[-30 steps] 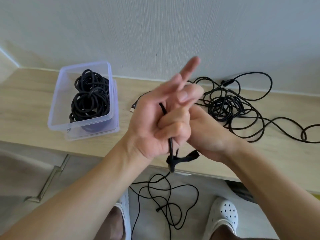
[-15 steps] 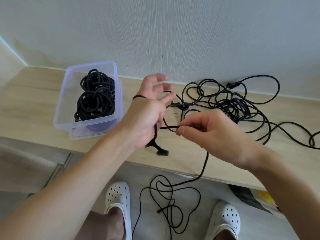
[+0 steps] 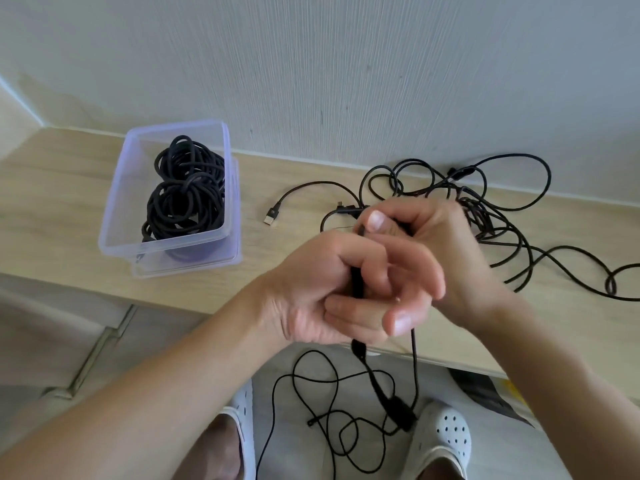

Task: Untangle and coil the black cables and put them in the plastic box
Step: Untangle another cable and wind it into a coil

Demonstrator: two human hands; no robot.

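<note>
No writing is readable anywhere. The left hand (image 3: pixel 311 292) has its grip curled tight around a thin black cable (image 3: pixel 356 282). The right hand (image 3: pixel 426 244) pinches the same cable above the pale wooden table (image 3: pixel 52 209).

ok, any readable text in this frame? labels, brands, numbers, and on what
None can be read.
USB plug on the shelf: a small light mark on its black housing, too small and blurred to make out.
Plastic box, coiled cables inside it, tangled cables, the cable gripped in the left hand and right hand, white clogs: no visible text.
</note>
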